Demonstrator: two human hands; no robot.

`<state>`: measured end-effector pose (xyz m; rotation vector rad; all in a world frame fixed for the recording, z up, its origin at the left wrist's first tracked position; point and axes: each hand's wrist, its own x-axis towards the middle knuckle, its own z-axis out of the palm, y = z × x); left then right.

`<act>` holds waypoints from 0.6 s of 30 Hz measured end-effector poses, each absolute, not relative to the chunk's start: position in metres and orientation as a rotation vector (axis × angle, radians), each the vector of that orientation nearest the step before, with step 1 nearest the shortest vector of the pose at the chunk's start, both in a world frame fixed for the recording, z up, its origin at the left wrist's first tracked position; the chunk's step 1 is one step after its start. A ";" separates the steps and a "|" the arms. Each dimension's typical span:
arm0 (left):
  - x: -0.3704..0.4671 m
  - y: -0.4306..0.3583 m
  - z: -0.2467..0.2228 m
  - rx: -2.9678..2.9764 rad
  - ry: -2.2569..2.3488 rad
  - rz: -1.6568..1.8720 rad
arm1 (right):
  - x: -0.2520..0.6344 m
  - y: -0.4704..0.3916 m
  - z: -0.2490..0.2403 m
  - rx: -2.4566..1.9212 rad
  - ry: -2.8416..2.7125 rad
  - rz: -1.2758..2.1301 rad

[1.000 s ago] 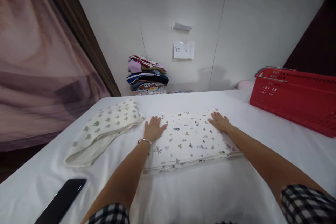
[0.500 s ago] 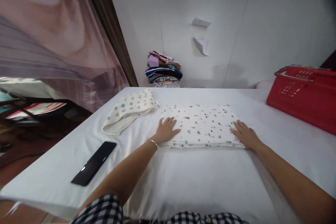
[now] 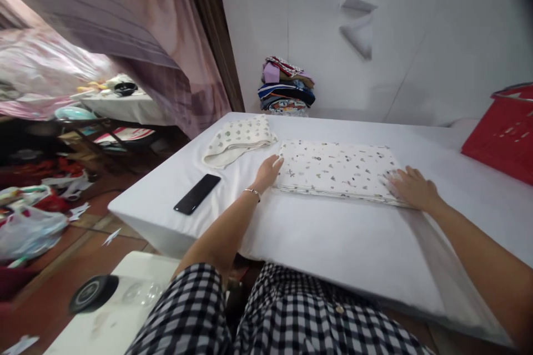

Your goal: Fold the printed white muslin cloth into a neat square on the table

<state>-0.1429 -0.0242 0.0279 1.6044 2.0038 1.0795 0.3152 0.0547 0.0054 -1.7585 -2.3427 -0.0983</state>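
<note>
Cloth with small scattered prints lies folded flat on the white table, and in the head view, the only one I have, the change is in the hands around it. A second ago both were laid on its top face; now I see the left hand out at the left edge and the right hand out at the right edge, near the front corner. I judge that smoothing the face has given way to squaring the sides, with the fold keeping its shape meanwhile. The camera has also swung left and down, bringing in a pale stool, while the paper on the wall, flat a second ago, now curls over.

So I have the cloth between the two hands, its layered front edge facing the person. The right hand is palm down with fingers spread, touching the cloth and gripping nothing. The left I see edge-on, its fingertips at the cloth's side; from this angle I can't make out whether it pinches the layers or merely rests against them. Beyond the left hand I see a second folded cloth, apart from the first, and nearer the person a phone.
</note>
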 end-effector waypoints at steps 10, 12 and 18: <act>-0.149 -0.079 0.020 1.230 2.083 1.241 | 0.208 -0.004 0.017 -1.217 -2.467 0.387; -0.149 -0.084 0.022 1.219 2.079 1.209 | 0.182 -0.008 0.021 -1.082 -2.484 0.449; -0.149 -0.098 0.022 1.322 2.171 1.022 | 0.106 -0.014 0.032 -0.836 -2.519 0.536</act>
